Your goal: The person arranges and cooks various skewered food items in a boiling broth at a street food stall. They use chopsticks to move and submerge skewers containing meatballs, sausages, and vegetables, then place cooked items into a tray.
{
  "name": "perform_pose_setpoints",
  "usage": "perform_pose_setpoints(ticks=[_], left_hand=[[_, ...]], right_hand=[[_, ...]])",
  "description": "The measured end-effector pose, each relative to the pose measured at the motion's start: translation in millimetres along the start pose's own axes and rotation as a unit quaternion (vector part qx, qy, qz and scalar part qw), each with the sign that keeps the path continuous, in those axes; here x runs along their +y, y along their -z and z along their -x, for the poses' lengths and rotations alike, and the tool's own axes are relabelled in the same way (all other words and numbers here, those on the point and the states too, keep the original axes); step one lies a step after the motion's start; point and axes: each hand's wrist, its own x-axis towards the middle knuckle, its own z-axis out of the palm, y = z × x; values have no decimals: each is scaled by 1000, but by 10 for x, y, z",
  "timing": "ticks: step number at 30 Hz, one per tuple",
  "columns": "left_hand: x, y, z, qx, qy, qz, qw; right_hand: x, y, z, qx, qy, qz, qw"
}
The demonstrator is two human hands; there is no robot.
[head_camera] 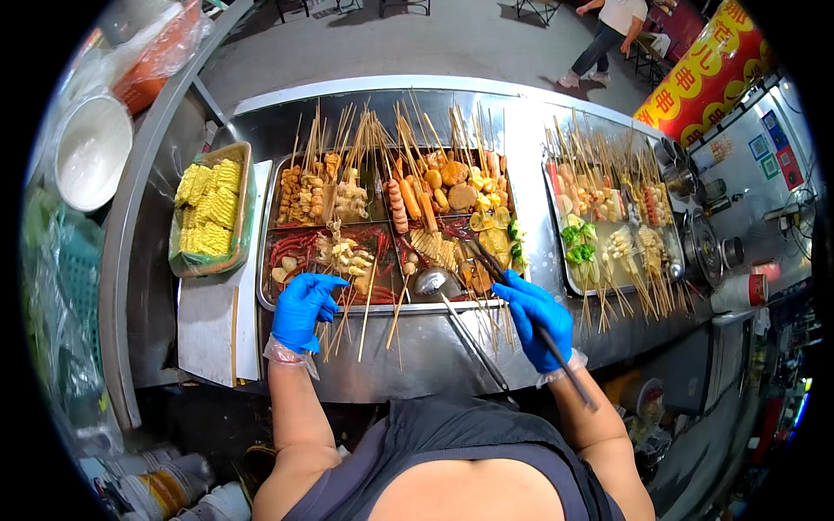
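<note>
My right hand (537,319), in a blue glove, grips a pair of long dark chopsticks (564,365). Their tips reach into the front right part of a divided metal tray (266,260) of skewered food in broth. My left hand (301,312), also gloved in blue, hovers at the tray's front left edge, just beside several bamboo skewers (366,319). Whether its fingers pinch one is unclear. Between my hands a metal ladle (435,282) rests in the tray, its handle slanting over the front edge. Sausage skewers (397,207) and fried tofu slices (435,250) lie near the middle.
Left of the tray stands a basket (245,215) of yellow instant noodle blocks (208,202), behind a white board (205,329). A second skewer tray (567,273) with broccoli (580,244) is at right, near stacked pots (704,241). Beyond the counter (313,111) a person (609,39) walks.
</note>
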Motion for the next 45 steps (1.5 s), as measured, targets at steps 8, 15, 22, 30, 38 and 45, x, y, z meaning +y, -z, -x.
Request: perform_pose_setpoints(ticks=[8,15,22,30,38,45], left_hand=[[-247,-276,645,-34,44,-15,998],[-238,-1333,1228,-147,72,-90,982],[-458,-3009,1784,-394,89,122,907],[-449,-3910,2317,-356,135,420,824],[-401,-3611,1992,-239,146,440,853],[-380,-3723,1871,-314,183,428,827]], right_hand=[[-157,225,285,27,37,-36,998],[-12,788,1060,72,43,-86,993],[-187,1329,2003,108,-43,-231,966],[-24,1580,2805,161,-131,-388,898],[371,2068,3171,384,-243,-408,792],[209,1582,2835,271,-280,-273,880]])
